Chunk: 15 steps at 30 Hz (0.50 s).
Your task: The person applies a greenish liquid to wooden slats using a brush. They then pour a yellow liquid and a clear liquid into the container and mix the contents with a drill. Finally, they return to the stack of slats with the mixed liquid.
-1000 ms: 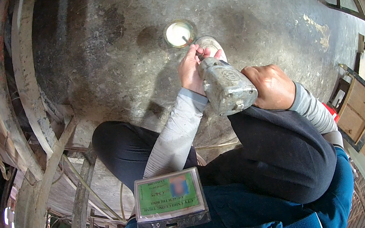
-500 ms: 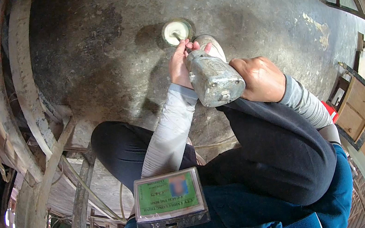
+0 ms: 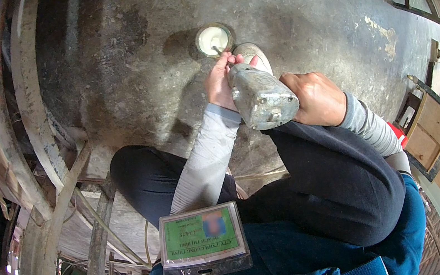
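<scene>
A worn grey metal power tool, shaped like a drill point(image 3: 264, 97), is held above the floor between my hands. My right hand point(image 3: 318, 98) is wrapped round its handle side; the grip itself is hidden. At the front end, my left hand point(image 3: 221, 81) has its fingers closed about the nose, and the tool's body covers part of them. A thin rod point(image 3: 217, 51) runs from there down into a round pot point(image 3: 199, 43) of white liquid. The liquid point(image 3: 212, 36) shows a swirl round the rod.
My shoe point(image 3: 253, 57) is beside the pot on the stained concrete floor point(image 3: 125, 66). Wooden beams point(image 3: 36, 107) rise along the left. A wooden panel point(image 3: 429, 127) and a red object point(image 3: 398, 134) lie at the right. An ID badge point(image 3: 203, 241) hangs before me.
The tool and both hands have shifted slightly right and nearer to me. The rod has moved toward the near side of the pot, and the swirl in the white liquid looks different.
</scene>
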Motion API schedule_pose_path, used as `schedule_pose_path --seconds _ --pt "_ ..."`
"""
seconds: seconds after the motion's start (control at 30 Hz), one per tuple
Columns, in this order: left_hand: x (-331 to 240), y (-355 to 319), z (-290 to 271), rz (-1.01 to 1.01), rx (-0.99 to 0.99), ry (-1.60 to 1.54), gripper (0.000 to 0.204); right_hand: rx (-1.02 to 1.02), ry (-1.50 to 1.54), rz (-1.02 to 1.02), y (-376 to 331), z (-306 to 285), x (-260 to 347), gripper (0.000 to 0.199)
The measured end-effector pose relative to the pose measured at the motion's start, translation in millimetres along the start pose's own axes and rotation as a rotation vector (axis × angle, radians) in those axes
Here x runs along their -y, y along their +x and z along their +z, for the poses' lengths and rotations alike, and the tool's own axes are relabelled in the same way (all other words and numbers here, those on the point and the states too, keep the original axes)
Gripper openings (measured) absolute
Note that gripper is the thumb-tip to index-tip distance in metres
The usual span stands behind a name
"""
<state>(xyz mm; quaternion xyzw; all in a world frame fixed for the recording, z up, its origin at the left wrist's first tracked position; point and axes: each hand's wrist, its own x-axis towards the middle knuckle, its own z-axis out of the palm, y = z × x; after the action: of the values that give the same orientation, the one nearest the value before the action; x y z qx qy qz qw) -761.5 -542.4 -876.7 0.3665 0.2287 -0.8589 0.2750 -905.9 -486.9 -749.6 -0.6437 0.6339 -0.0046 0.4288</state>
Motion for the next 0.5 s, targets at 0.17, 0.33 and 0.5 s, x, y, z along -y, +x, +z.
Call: schedule_pose_path --seconds 0.17,0.33,0.5 --pt "5.2 1.7 -0.8 -0.007 0.009 0.011 0.021 -0.092 -0.040 -0.048 -3.3 2.8 0.5 0.030" --pt "4.6 5.1 4.2 -0.016 0.002 0.023 0.024 -0.054 -0.085 0.001 -3.6 1.8 2.3 0.029" --pt "4.0 6.7 6.6 -0.007 0.015 0.012 0.023 -0.119 -0.105 -0.054 -3.5 2.7 2.1 0.029"
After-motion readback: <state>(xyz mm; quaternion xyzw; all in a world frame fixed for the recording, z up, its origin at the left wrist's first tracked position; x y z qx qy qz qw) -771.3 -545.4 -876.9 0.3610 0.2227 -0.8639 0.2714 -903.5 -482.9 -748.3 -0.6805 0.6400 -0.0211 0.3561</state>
